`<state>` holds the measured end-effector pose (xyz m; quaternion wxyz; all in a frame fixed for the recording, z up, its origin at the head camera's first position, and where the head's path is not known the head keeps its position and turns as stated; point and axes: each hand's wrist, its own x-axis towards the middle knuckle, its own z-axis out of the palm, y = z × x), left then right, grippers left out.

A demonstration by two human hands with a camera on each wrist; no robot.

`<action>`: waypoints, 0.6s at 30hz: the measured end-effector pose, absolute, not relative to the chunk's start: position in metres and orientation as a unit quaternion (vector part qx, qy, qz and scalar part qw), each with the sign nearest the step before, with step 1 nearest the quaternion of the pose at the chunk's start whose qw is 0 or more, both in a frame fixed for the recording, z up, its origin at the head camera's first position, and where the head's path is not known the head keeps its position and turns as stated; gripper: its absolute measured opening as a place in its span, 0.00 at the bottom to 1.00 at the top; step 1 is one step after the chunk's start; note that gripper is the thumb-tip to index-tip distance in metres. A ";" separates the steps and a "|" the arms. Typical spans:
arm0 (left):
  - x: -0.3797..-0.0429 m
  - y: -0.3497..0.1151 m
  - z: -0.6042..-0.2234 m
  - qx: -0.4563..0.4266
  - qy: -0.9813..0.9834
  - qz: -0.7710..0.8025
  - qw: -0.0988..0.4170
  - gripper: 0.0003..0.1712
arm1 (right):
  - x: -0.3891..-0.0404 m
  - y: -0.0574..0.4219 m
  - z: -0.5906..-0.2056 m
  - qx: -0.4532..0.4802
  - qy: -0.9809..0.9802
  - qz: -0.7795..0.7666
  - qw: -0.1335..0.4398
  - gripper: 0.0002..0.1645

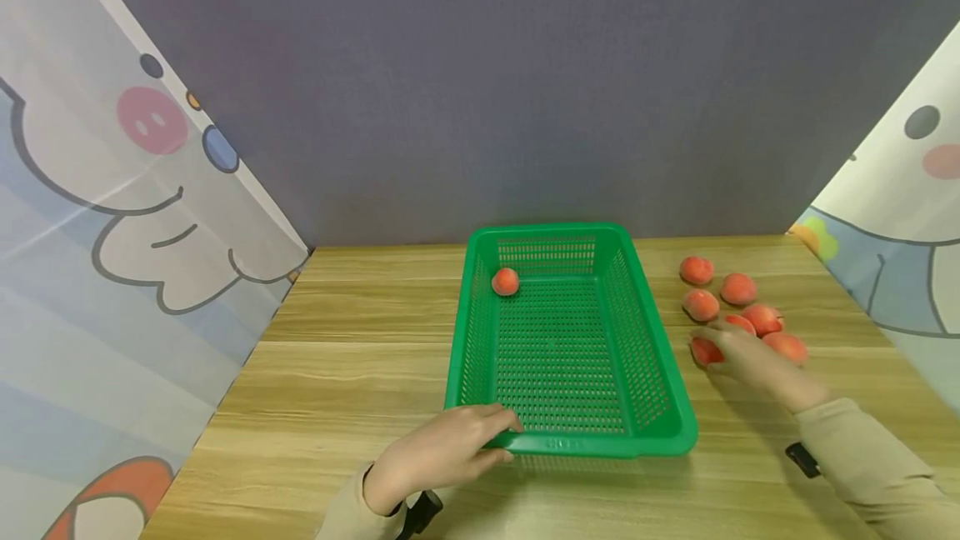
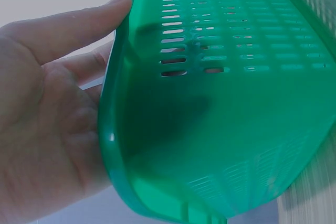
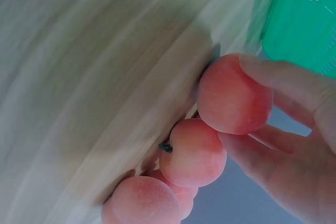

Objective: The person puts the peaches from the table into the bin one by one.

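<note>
A green slotted plastic basket (image 1: pixel 592 445) stands on the wooden table. Inside it, near the far left corner, lies one red-orange peach (image 1: pixel 506 282). My left hand (image 1: pixel 448 447) grips the basket's near rim at the left corner, its thumb on one side and fingers on the other; the left wrist view shows this rim (image 2: pixel 107 135) close up. To the right of the basket, my right hand (image 1: pixel 753 363) holds a peach (image 3: pixel 233 95) between thumb and fingers, low over the table. Beside it in the right wrist view is another peach (image 3: pixel 193 153) with a short dark stem.
Several loose peaches (image 1: pixel 738 289) lie grouped on the right of the table (image 1: pixel 360 373), close around my right hand. A dark grey panel (image 1: pixel 540 90) rises behind the table. Cartoon-printed sheets (image 1: pixel 67 273) stand on both sides.
</note>
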<state>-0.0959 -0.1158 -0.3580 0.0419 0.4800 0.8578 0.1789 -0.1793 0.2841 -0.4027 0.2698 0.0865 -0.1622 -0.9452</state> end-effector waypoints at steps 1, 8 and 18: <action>-0.096 -0.116 -0.358 0.480 0.858 0.179 0.041 0.11 | -0.179 0.283 -0.403 0.092 -0.177 -0.947 0.254 0.15; -0.096 -0.116 -0.358 0.482 0.857 0.179 0.039 0.11 | -0.180 0.280 -0.400 0.124 -0.242 -0.935 0.227 0.18; -0.096 -0.115 -0.358 0.484 0.856 0.178 0.035 0.11 | -0.179 0.283 -0.401 0.139 -0.403 -0.855 0.295 0.15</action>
